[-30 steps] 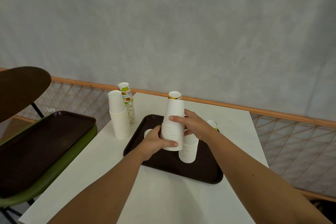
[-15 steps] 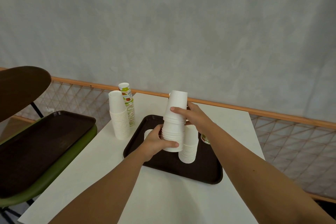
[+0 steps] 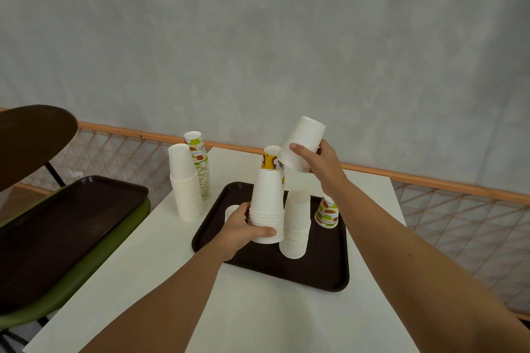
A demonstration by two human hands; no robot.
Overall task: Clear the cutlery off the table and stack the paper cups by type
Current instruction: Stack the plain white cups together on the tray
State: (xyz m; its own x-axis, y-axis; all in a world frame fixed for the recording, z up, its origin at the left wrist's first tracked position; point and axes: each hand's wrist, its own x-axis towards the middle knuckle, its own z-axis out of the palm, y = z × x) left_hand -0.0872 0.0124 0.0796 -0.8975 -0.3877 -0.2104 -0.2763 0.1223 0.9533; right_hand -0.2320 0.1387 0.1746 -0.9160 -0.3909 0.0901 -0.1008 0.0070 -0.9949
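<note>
The right hand (image 3: 318, 162) grips a few white cups (image 3: 303, 147) tilted in the air — the left hand (image 3: 243, 231) clasps the white stack (image 3: 266, 206) upside down on the tray (image 3: 324, 269) on the bench (image 3: 258, 321).

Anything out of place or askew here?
A yellow printed paper cup pokes up at the white paper cup stack in the left hand, a mismatched type; nested or behind, unclear. The right hand holds white paper cups tilted.

Lower part of yellow printed cup (image 3: 270, 158) hidden behind white stack (image 3: 266, 203); print illegible. Behind left hand (image 3: 243, 229), low white cup (image 3: 231, 210) largely covered. Fingers of right hand (image 3: 319, 162) mostly hidden behind raised cups (image 3: 305, 142). Left edge cuts side tray (image 3: 71, 218).
</note>
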